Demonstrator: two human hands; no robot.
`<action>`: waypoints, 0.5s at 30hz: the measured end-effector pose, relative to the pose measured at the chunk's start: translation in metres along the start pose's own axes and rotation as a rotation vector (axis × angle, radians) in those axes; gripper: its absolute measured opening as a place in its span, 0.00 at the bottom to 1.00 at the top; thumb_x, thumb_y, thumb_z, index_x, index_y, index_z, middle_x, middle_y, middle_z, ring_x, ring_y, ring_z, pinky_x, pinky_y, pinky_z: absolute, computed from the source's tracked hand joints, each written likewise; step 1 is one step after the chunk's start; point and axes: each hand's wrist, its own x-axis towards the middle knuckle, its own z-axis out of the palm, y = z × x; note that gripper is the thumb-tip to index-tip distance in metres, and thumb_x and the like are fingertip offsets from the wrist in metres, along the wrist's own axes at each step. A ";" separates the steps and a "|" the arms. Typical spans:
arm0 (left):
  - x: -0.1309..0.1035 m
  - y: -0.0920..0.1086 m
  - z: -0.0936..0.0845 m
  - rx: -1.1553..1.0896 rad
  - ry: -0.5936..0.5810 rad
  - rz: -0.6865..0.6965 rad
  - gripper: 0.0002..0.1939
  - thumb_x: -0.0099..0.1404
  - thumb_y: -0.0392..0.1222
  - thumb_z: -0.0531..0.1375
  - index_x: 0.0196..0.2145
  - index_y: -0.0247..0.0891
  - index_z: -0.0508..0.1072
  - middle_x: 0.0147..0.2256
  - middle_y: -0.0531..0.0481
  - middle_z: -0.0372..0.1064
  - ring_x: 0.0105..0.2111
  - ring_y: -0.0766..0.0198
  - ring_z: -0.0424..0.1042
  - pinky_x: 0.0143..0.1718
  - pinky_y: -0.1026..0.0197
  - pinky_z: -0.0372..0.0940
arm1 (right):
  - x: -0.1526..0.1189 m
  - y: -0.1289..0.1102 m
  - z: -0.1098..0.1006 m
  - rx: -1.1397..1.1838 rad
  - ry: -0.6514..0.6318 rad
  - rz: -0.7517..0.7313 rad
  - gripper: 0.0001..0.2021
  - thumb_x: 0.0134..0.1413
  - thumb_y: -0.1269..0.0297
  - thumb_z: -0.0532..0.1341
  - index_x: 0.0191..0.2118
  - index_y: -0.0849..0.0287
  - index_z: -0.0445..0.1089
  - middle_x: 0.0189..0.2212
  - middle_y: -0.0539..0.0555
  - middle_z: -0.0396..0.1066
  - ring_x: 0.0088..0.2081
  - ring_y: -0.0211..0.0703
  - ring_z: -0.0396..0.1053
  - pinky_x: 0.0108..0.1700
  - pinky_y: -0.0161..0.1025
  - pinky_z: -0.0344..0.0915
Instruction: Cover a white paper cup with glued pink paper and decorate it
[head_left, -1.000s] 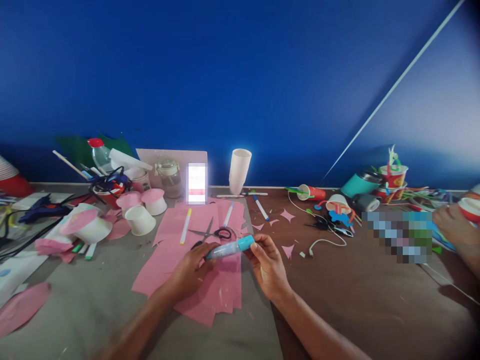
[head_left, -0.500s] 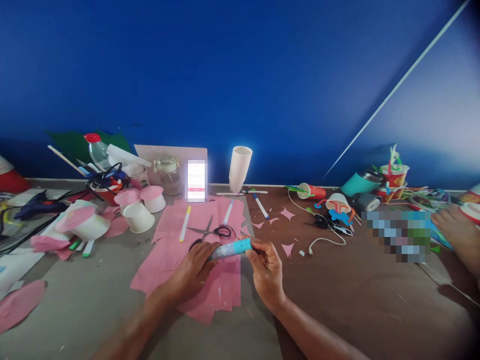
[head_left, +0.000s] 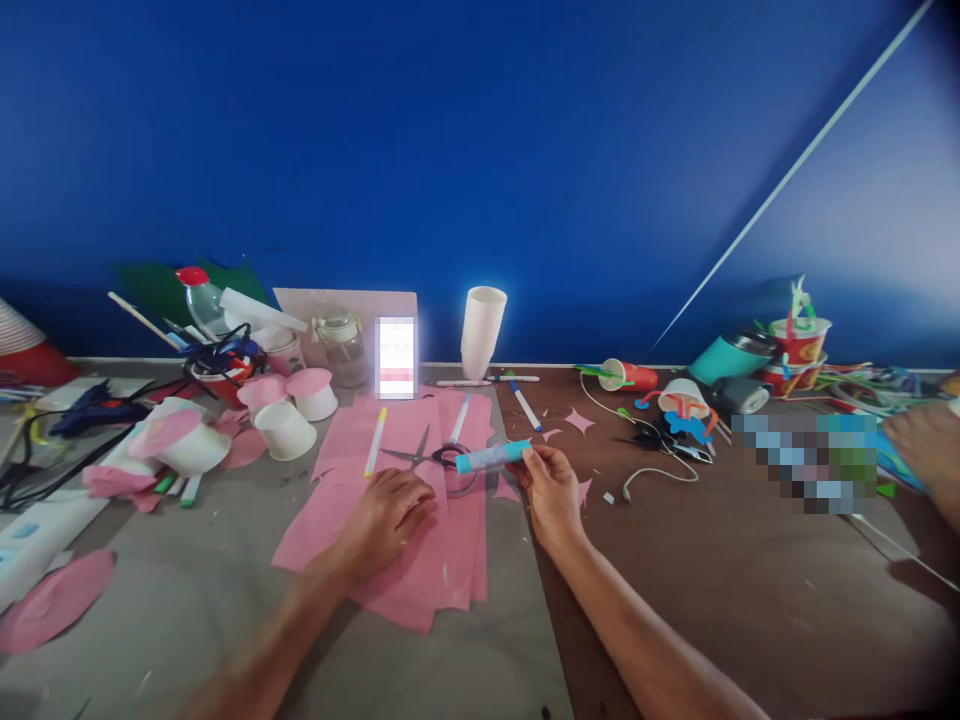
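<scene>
My right hand (head_left: 553, 498) is closed on one end of a light-blue glue stick (head_left: 489, 458), which lies almost level in the air and points left over the scissors' handles. My left hand (head_left: 391, 515) is on or just above the pink paper sheets (head_left: 405, 590), palm down. Its fingers are loosely bent and slightly apart, and I see nothing in them. Beyond it the scissors (head_left: 424, 455) lie with their blades spread, one handle loop partly hidden. A yellow-capped marker (head_left: 376, 442) and a blue-capped marker (head_left: 460, 420) lie on the pink sheets.
White paper cups with pink tops (head_left: 311, 393) stand at the left, near a glass jar (head_left: 339, 350). A stack of white cups (head_left: 482, 335) is against the blue wall. Pink scraps (head_left: 579, 422) and a white cable (head_left: 660, 472) lie right. Another person's hand (head_left: 926, 455) shows at far right.
My left hand has let go of the glue stick and moved slightly down-left. My right hand has carried the glue stick to the right and a little away from me.
</scene>
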 end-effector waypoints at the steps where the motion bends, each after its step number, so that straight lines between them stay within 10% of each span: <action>1: 0.000 0.000 0.000 0.013 -0.032 0.005 0.15 0.75 0.40 0.51 0.36 0.39 0.76 0.35 0.47 0.77 0.37 0.58 0.73 0.42 0.55 0.66 | 0.003 0.002 -0.001 -0.039 -0.017 -0.002 0.19 0.47 0.44 0.68 0.34 0.55 0.71 0.29 0.52 0.75 0.32 0.48 0.76 0.38 0.50 0.76; 7: 0.001 0.001 -0.006 0.055 -0.114 -0.052 0.15 0.74 0.36 0.51 0.37 0.39 0.77 0.37 0.47 0.77 0.39 0.57 0.73 0.44 0.54 0.64 | -0.012 -0.011 -0.002 -0.435 -0.057 -0.409 0.12 0.56 0.56 0.63 0.43 0.55 0.77 0.52 0.60 0.71 0.57 0.56 0.66 0.59 0.56 0.63; 10: 0.002 0.002 -0.011 0.065 -0.195 -0.048 0.15 0.73 0.37 0.52 0.35 0.40 0.78 0.36 0.48 0.77 0.38 0.57 0.73 0.44 0.54 0.63 | -0.032 -0.025 0.001 -0.657 -0.323 -0.644 0.11 0.64 0.66 0.56 0.42 0.54 0.77 0.39 0.57 0.76 0.45 0.50 0.70 0.50 0.50 0.65; 15: 0.003 0.006 -0.015 0.039 -0.248 0.011 0.13 0.72 0.38 0.56 0.32 0.42 0.77 0.33 0.51 0.77 0.38 0.56 0.72 0.43 0.54 0.62 | -0.054 -0.037 0.007 -1.011 -0.658 -0.617 0.13 0.64 0.68 0.60 0.27 0.56 0.75 0.29 0.54 0.75 0.39 0.49 0.67 0.43 0.46 0.59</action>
